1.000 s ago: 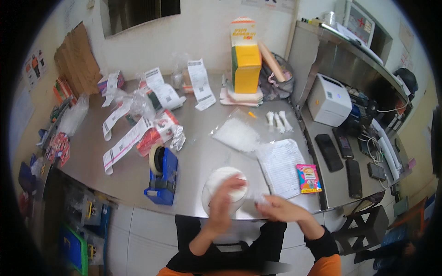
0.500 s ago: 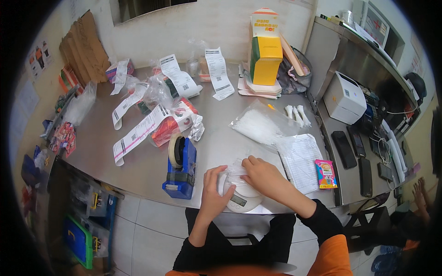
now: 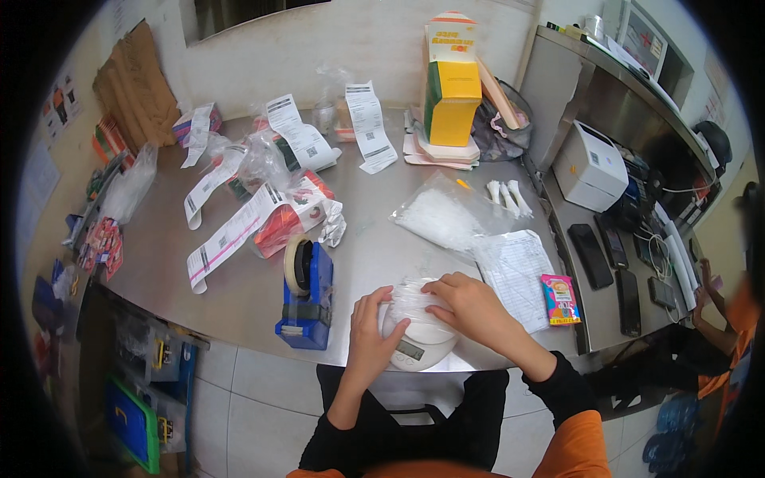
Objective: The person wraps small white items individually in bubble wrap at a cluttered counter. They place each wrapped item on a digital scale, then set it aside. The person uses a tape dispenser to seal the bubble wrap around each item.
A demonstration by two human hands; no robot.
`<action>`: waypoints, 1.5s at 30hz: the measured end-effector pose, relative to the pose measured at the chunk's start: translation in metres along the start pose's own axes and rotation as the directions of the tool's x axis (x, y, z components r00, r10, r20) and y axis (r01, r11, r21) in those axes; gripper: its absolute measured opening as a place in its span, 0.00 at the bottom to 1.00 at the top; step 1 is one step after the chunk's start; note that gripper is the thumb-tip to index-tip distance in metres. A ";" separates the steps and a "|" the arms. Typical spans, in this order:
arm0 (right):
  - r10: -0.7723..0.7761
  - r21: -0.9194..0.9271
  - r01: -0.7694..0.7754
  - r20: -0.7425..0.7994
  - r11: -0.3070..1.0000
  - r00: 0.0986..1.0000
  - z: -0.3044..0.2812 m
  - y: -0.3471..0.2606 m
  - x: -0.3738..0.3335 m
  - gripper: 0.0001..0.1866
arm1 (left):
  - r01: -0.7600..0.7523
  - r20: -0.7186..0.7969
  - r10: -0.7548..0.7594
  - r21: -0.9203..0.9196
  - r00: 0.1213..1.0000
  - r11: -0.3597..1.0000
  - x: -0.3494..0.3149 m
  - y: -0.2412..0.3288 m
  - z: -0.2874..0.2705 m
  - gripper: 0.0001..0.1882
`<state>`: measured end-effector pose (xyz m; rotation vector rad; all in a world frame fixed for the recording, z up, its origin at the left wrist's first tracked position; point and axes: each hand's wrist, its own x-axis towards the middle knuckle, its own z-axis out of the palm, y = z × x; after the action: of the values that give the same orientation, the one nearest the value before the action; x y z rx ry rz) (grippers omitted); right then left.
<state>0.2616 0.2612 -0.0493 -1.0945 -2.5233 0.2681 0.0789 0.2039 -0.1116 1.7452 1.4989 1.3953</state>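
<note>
A crinkled clear plastic film (image 3: 410, 301) is being supported by a round white scale (image 3: 429, 354), between the two hands. From the right hand (image 3: 472, 307), the film is lying to the left, below the bent fingers; it is being touched there, but whether it is being pinched cannot be told. From the left hand (image 3: 369, 331), it is lying to the right; that thumb and those fingers are being spread, with nothing being clasped. The film's long axis is perhaps running from hand to hand, its shine making this unsure. It is being reached over by the right hand, the nearer one.
</note>
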 end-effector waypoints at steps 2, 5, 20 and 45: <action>-0.022 0.022 0.022 -0.031 1.000 0.999 0.000 0.000 -0.002 0.12 | -0.006 0.001 0.006 0.000 1.000 1.000 0.000 0.000 0.000 0.28; -0.027 0.018 0.029 -0.072 0.999 0.997 0.000 0.001 -0.004 0.10 | -0.002 0.017 0.002 0.004 1.000 1.000 0.001 0.001 -0.001 0.29; 0.220 0.165 -0.183 -0.245 0.969 0.944 -0.035 0.034 0.001 0.07 | 0.097 -0.203 -0.267 -0.596 0.942 0.797 -0.005 -0.019 -0.007 0.16; 0.265 0.232 -0.297 0.162 0.926 0.951 -0.007 0.057 0.038 0.17 | 0.111 -0.078 -0.168 -0.484 0.983 0.868 -0.002 -0.016 -0.009 0.22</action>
<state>0.2781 0.3277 -0.0508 -1.3679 -2.3460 0.7416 0.0636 0.2045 -0.1220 1.2427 1.1716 1.6433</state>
